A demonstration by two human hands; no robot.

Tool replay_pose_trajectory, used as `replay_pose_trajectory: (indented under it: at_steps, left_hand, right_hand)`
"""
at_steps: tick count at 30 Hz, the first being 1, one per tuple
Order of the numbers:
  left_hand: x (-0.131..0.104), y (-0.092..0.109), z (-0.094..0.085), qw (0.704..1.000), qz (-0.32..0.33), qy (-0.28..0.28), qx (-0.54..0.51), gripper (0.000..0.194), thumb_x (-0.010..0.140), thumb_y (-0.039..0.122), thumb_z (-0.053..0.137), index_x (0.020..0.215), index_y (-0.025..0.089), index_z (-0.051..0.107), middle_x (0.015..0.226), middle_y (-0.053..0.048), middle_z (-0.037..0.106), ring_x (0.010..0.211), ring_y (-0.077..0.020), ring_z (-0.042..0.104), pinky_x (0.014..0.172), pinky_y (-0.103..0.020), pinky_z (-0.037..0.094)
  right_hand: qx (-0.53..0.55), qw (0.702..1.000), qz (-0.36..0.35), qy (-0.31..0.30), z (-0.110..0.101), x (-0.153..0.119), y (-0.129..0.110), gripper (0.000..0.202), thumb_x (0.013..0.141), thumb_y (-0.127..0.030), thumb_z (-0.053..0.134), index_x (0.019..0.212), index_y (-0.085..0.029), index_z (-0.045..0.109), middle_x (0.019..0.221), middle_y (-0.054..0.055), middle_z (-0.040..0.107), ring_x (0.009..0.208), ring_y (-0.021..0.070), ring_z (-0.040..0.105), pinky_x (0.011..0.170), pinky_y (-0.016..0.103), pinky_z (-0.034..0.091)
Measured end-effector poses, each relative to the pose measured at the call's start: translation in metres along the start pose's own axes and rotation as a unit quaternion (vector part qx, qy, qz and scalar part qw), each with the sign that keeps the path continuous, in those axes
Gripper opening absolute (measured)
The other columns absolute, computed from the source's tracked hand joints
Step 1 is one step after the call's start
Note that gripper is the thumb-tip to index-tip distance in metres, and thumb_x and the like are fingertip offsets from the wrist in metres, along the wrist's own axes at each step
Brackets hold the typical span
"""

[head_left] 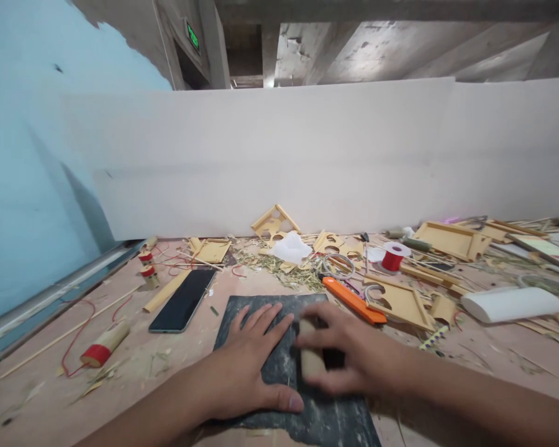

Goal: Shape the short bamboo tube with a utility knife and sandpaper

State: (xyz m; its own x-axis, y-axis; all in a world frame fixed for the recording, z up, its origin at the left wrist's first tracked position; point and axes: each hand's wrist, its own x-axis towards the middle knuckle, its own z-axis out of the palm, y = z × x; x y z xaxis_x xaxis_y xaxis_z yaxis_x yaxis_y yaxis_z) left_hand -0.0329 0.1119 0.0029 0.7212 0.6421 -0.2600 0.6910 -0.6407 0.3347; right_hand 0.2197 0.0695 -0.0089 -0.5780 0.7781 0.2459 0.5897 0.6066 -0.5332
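Nearest my head camera, a dark, scuffed sheet [282, 366] lies on the worktop [189, 344]. I have the left hand [246, 363] flat on it, fingers spread, grasping nothing. With the right hand [349, 347], slightly blurred, I grip a pale cylindrical piece [311, 363] over the sheet's right part; whether it touches the sheet I cannot tell. Left of the sheet I see a dark-screened phone [181, 301]; near its upper right corner, an orange cutter [353, 300].

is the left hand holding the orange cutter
No, the left hand is spread on the dark sheet, with the orange cutter lying apart from it, off to its right.
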Motion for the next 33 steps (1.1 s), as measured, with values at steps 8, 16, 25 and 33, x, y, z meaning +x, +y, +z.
replay_pose_trajectory:
  at_steps: [8,16,25,33]
  left_hand:
    - [0.000,-0.001,0.001,1.000,0.013,0.004,-0.007,0.123,0.073,0.095,0.059,0.167,0.026,0.022,0.173,-0.017,0.008,0.159,-0.0423,0.003,0.123,-0.070,0.001]
    - [0.000,0.001,0.001,1.000,0.009,0.002,-0.009,0.122,0.073,0.094,0.061,0.167,0.026,0.021,0.174,-0.016,0.008,0.159,-0.0428,0.004,0.124,-0.070,0.001]
    - [-0.001,0.001,0.001,1.000,0.015,0.010,0.003,0.121,0.074,0.095,0.059,0.167,0.025,0.023,0.174,-0.017,0.009,0.160,-0.0412,0.005,0.124,-0.069,0.000]
    - [-0.001,0.000,0.002,1.000,0.015,0.011,0.002,0.121,0.074,0.095,0.058,0.167,0.028,0.021,0.174,-0.015,0.009,0.159,-0.0424,0.006,0.124,-0.070,0.000]
  right_hand:
    - [0.000,1.000,0.023,0.001,-0.001,0.001,0.000,0.037,0.084,-0.039,0.079,0.118,-0.025,0.078,0.132,0.013,0.055,0.115,0.0280,0.061,0.101,0.040,0.053]
    - [-0.033,0.999,0.017,0.015,-0.003,0.000,0.009,0.035,0.084,-0.040,0.079,0.115,-0.025,0.079,0.127,0.013,0.059,0.112,0.0283,0.063,0.099,0.041,0.054]
    - [0.280,0.935,0.144,0.163,-0.027,0.005,0.008,0.046,0.097,-0.060,0.060,0.126,-0.025,0.069,0.132,0.013,0.067,0.118,0.0295,0.065,0.108,0.052,0.050]
    - [0.676,0.708,0.193,0.065,-0.023,0.006,0.005,0.053,0.106,-0.057,0.038,0.113,-0.014,0.068,0.104,0.014,0.077,0.089,0.0209,0.076,0.081,0.030,0.064]
